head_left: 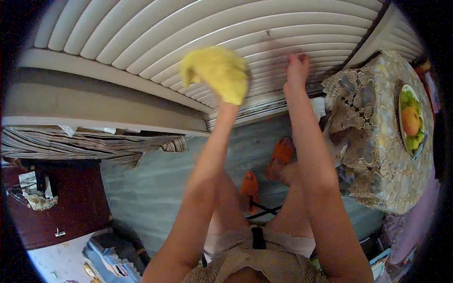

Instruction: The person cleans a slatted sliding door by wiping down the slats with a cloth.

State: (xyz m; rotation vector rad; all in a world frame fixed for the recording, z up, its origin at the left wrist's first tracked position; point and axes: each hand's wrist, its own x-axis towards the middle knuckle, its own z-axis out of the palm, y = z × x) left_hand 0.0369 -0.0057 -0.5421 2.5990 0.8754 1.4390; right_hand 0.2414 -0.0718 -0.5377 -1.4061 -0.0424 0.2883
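A bunched yellow cloth (217, 70) wraps over my left hand (231, 92), hiding nearly all of its fingers. It lies against the white slatted door panel (302, 23), near the lower ends of the slats. To the right, my right hand (297, 73) is close to the same slats, with its fingers curled and no object visible in them. Whether its fingertips touch the panel I cannot tell. A faint shadow or reflection shows on the slats beside this hand, and a small dark mark sits above.
A table with a patterned lace-edged tablecloth (391, 165) stands at right, bearing a plate of fruit (411, 120). Orange slippers (250, 188) are on the feet below. A striped fabric (94, 146) and a dark red surface (66, 207) lie at left. The floor (155, 188) is grey-green.
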